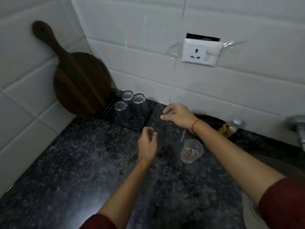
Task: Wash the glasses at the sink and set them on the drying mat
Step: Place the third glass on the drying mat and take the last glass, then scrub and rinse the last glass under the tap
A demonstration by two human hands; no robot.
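Note:
Three clear glasses [130,103] stand upside down on the black drying mat [142,123] in the counter's back corner. A fourth glass [191,151] stands upright on the dark granite counter [74,162], with an orange residue at its bottom. My left hand [147,144] hovers over the counter just in front of the mat, fingers loosely curled, holding nothing. My right hand [176,114] hovers to the right of the mat, fingers relaxed and empty. The upright glass sits under my right forearm, apart from both hands.
A round dark wooden board [79,80] leans on the tiled wall behind the mat. A wall socket [201,52] is above the counter. A small jar [231,128] and a tap [298,131] are at the right, by the sink's edge.

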